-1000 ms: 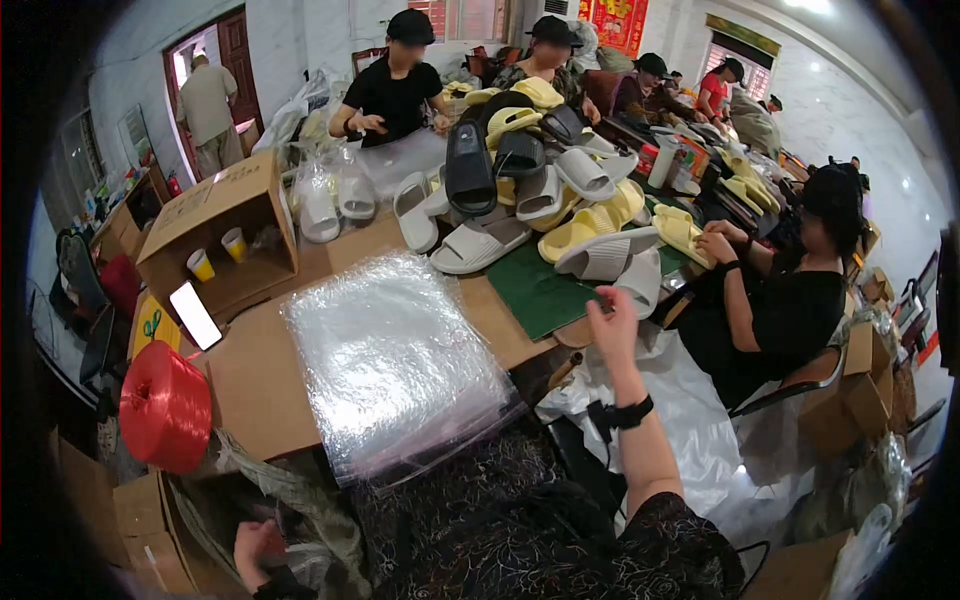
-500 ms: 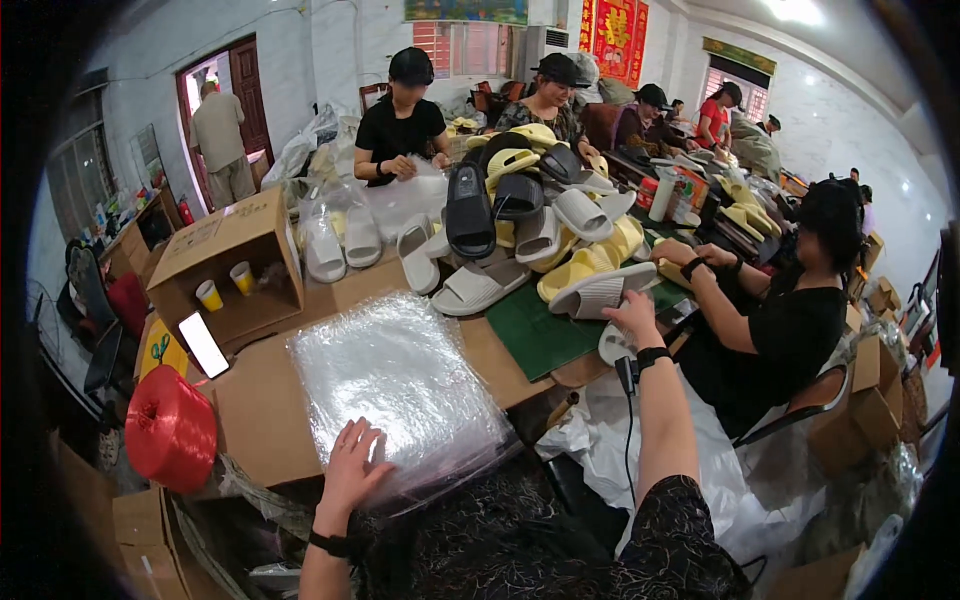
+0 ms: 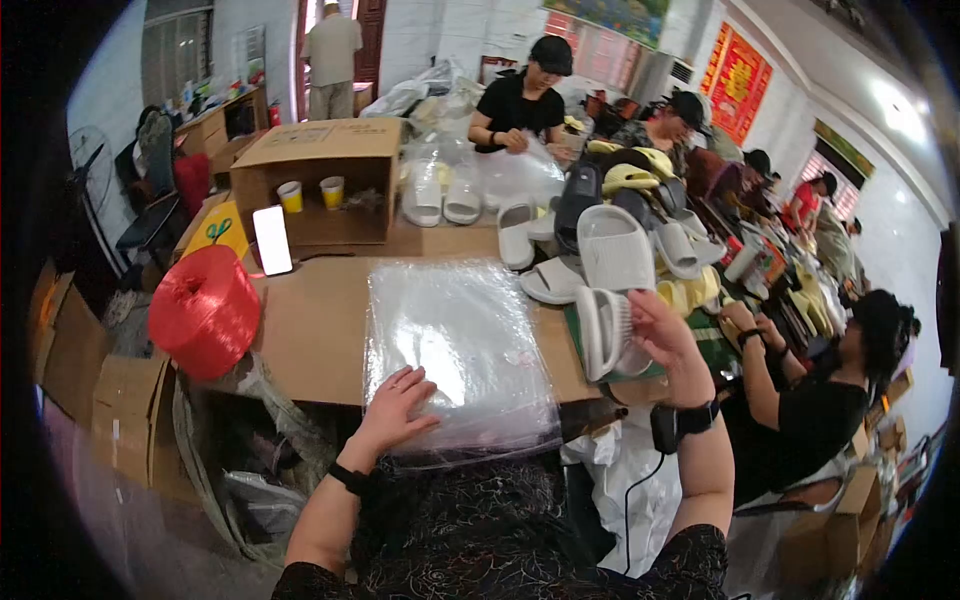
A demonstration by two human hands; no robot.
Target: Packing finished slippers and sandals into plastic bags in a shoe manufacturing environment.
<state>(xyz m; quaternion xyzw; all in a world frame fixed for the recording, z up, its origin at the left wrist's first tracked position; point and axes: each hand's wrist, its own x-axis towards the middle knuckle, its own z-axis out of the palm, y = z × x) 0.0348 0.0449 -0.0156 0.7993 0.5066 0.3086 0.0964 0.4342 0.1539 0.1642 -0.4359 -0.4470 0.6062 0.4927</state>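
Observation:
My left hand (image 3: 398, 408) lies flat with its fingers stretched out on the near edge of a stack of clear plastic bags (image 3: 450, 330). My right hand (image 3: 662, 330) grips a light grey slipper (image 3: 602, 335) from its right side, beside the bags. The slipper is tilted and its ribbed strap shows by my fingers. Just above it another light grey slipper (image 3: 615, 250) stands with its footbed toward me; I cannot tell whether my hand holds it too. Behind is a pile with a black slipper (image 3: 577, 205) and several grey and yellow ones.
An open cardboard box (image 3: 315, 142) holds two yellow cups (image 3: 290, 197). A lit phone (image 3: 271, 240) and a roll of red twine (image 3: 205, 310) are at the left. A green mat (image 3: 712, 345) lies under the pile. Co-workers sit across (image 3: 530, 95) and at the right (image 3: 810, 400).
My right hand has lifted the grey slipper off the green mat and brought it toward the bags, turning it upright. My left hand stays on the bags. The view has swung left.

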